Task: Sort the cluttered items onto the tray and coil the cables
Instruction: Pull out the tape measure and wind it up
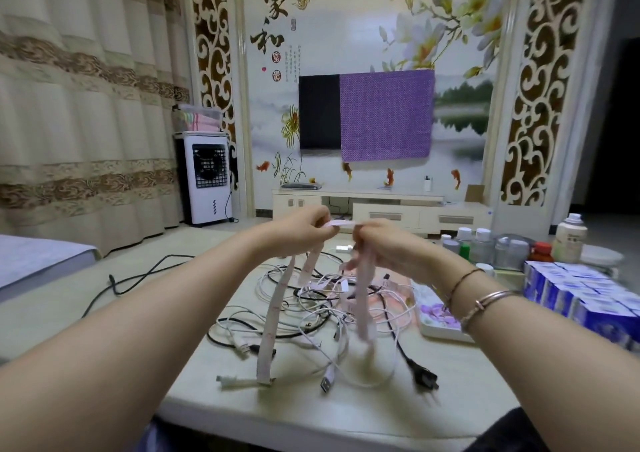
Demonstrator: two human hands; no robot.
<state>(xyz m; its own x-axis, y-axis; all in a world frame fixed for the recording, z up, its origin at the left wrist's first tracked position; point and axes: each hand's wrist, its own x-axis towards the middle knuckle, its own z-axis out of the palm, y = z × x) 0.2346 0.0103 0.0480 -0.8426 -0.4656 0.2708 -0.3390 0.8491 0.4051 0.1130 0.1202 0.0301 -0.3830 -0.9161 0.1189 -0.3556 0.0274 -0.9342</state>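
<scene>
Both hands are raised above the worktop (194, 313), each grip pinched on the pale pink soft measuring tape (341, 223). A short span runs level between the left hand (304, 224) and the right hand (377, 243), its long axis left to right. From each grip the rest hangs straight down in loops and 2 or 3 loose strands, ends reaching the tangle of white and black cables (329, 313) directly below. The floral tray (436, 327) lies below, nearer the right hand.

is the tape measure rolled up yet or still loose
Still loose: the tape measure hangs in long strips from both hands, left hand and right hand, above the cables.
</scene>
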